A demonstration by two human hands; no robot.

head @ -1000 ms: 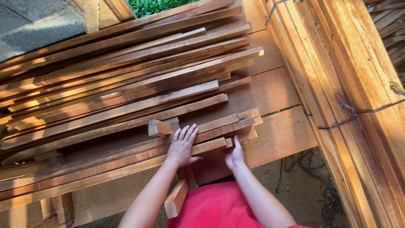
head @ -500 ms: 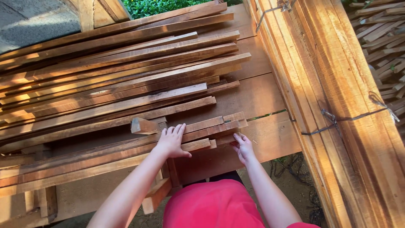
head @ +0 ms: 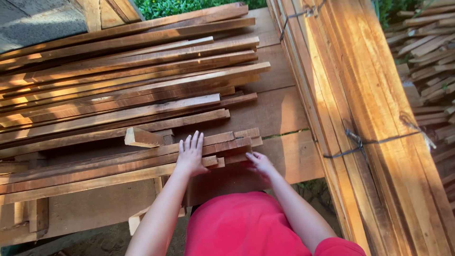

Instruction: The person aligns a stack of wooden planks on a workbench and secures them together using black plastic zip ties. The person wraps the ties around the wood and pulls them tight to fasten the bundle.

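Flanking slat ends [head: 237,142], hands [head: 191,155] flat.

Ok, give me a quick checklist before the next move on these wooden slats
1. Left hand flat on the near slat bundle: ok.
2. Right hand at the slat ends: ok.
3. Slat ends flush: not ok, staggered.
4. Loose short block clear of the bundle: not ok, it lies right beside the left hand.
5. Bench boards under the ends: ok.
6. Firm grip on any slat: cannot tell.
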